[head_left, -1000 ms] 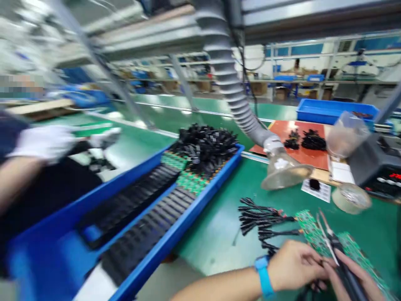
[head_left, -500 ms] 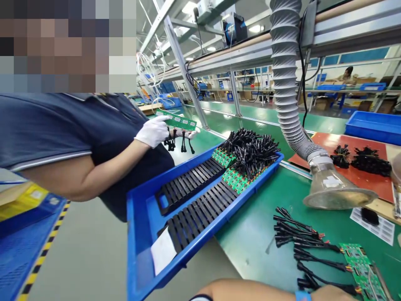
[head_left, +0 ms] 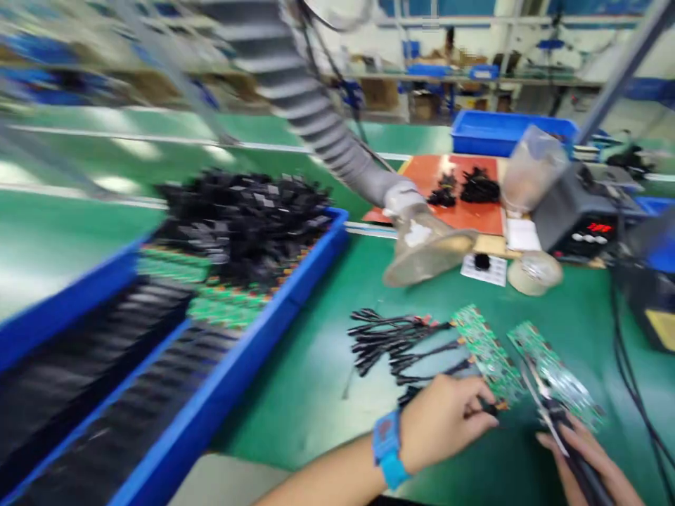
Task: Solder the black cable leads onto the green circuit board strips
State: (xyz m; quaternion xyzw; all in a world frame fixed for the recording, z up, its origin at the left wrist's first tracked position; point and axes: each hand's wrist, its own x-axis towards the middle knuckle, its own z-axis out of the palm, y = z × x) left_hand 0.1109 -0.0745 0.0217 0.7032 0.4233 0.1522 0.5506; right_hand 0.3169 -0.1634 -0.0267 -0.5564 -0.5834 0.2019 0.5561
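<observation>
My left hand [head_left: 440, 418], with a blue wristband [head_left: 389, 450], is closed in a pinch on a black cable [head_left: 489, 406] at the near end of a green circuit board [head_left: 485, 344]. Several other black cables [head_left: 380, 337] lead left from that board, some with red wire ends. My right hand [head_left: 593, 460] grips a black-handled soldering iron [head_left: 555, 411], its metal tip pointing away from me. A thin metal strip lies along the iron; I cannot make out what it is. The tip overlaps a second green board [head_left: 553, 369], and contact is unclear.
On the left, a blue tray [head_left: 295, 309] holds black slotted racks, boards and piled cables. A fume hose [head_left: 337, 126] ends in a hood [head_left: 429, 246] over the bench. Behind stand a soldering station [head_left: 580, 218], a tape roll [head_left: 535, 273] and a blue bin [head_left: 506, 133].
The view has swung right, and the gloved co-worker holding a board is out of frame. My left hand now shows fully at the board, and my right hand has come into view with the iron.
</observation>
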